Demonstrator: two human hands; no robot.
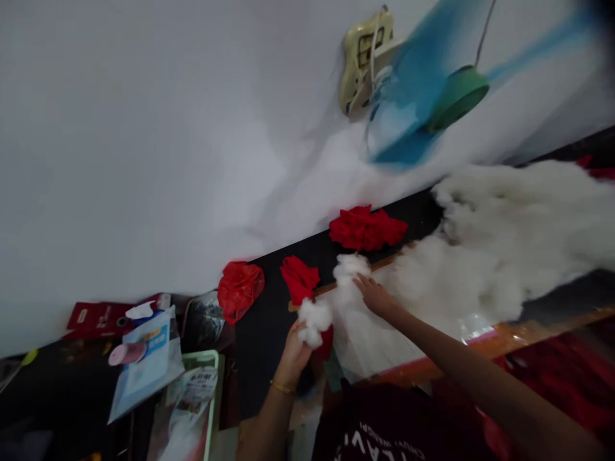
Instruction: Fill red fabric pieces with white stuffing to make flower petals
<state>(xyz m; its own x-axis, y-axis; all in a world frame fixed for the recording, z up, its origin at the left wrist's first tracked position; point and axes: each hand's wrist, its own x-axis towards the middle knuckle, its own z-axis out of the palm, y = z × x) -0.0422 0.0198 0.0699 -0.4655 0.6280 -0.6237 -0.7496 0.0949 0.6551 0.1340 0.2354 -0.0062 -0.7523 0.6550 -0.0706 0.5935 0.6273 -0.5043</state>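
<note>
A white tuft of fibre stuffing (314, 322) sits in my left hand (294, 351), whose fingers are closed around its lower left side. Just right of that tuft is a piece of red fabric (326, 344); whether the same hand also grips it I cannot tell. My right hand (375, 294) reaches across the pale board (355, 346), fingers stretched out and touching another white tuft (352, 266) at the board's far edge. A large heap of white stuffing (461, 275) spreads over the board to the right. Folded red cloth (300, 279) lies beyond my left hand.
Along the wall lie a red cloth pile (368, 228) and a red plastic bag (241, 290). A blurred blue fan (413, 89) with a green hub hangs above right. At left are a green crate (214, 384), a pink-capped bottle (129, 353) and a clear bag (148, 365).
</note>
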